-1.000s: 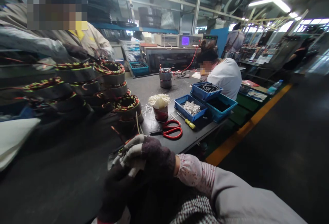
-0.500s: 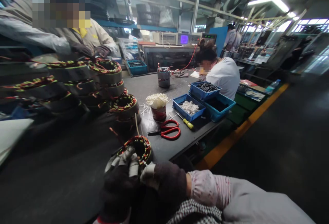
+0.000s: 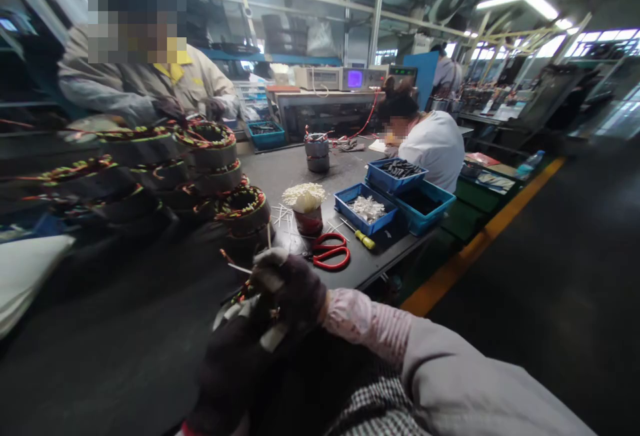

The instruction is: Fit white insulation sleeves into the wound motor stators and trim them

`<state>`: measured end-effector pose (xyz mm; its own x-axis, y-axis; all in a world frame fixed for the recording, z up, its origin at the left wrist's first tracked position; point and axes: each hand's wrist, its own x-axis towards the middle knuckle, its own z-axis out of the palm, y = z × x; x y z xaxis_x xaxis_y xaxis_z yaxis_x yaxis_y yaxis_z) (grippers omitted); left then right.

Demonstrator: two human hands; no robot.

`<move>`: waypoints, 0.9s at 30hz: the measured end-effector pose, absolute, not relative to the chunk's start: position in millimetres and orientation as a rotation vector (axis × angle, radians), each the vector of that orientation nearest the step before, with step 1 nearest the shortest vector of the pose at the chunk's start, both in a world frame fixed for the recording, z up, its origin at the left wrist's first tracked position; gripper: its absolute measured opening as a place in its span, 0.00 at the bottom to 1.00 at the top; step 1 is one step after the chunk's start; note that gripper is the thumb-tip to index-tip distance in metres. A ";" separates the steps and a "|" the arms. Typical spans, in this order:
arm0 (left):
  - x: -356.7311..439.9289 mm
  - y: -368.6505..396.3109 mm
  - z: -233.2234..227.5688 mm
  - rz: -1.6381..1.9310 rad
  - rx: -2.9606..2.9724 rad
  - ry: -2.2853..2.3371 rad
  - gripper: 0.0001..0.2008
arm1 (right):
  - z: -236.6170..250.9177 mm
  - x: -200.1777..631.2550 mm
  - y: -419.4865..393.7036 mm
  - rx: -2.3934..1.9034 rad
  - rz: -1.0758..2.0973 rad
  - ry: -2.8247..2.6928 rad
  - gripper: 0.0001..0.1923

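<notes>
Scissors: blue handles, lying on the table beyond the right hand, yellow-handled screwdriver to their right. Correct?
No: the scissors have red handles, not blue, as the head view shows. The rest holds: on the table beyond the right hand, yellow-handled screwdriver to their right.

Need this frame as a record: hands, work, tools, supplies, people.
left hand: gloved, at coloured wires; grip unclear
right hand: gloved, close to left; grip unclear
wires: mostly hidden by hands
tools: red-handled scissors, yellow-handled screwdriver
supplies: cup of white sticks, blue bin of white pieces
people: co-worker behind ring stacks
</notes>
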<state>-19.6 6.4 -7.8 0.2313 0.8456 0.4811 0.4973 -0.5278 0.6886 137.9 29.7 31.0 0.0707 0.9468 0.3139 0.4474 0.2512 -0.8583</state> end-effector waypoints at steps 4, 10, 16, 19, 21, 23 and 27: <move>-10.5 1.0 -9.0 1.270 2.026 1.330 0.14 | 47.9 214.0 20.5 -1.723 0.331 -1.882 0.19; 7.5 -0.7 -15.5 1.324 1.990 1.419 0.10 | 43.5 270.0 48.2 -2.202 0.363 -2.410 0.21; -20.8 -14.4 -25.4 1.513 2.030 1.365 0.22 | 44.5 277.6 39.6 -2.052 0.165 -2.584 0.25; -35.6 -20.7 -34.3 1.576 2.181 1.351 0.33 | 40.5 294.0 13.1 -2.038 0.251 -2.447 0.23; -35.9 -18.6 -42.9 1.502 2.299 1.288 0.40 | 37.5 299.8 -5.2 -1.891 0.459 -2.378 0.24; -29.9 -14.1 -51.5 1.512 2.397 1.268 0.43 | 38.9 298.0 -17.1 -1.701 0.537 -2.397 0.29; -17.8 -10.7 -58.5 1.618 2.418 1.373 0.39 | 50.2 285.4 -11.9 -1.722 0.374 -2.598 0.37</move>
<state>-17.8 -10.7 -58.5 0.1308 0.6026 0.7873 0.6787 -0.6333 0.3719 285.4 -11.9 50.2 -0.3985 0.9081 -0.1289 0.9076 0.3700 -0.1985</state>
